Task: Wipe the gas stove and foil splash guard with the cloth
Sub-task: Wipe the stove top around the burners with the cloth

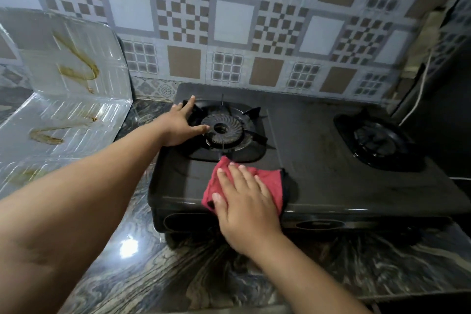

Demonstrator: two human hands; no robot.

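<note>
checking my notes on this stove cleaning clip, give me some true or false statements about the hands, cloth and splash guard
1. The right hand presses flat on the red cloth. True.
2. The cloth lies on the foil splash guard. False: it lies on the front of the gas stove.
3. The left hand rests at the left burner. True.
4. The splash guard is spotless. False: it carries brown streaks.
5. A pot sits on the right burner. False: the burner is bare.

matt black metal stove (318, 160), red cloth (270, 183), shiny ribbed foil guard (71, 115)
</note>
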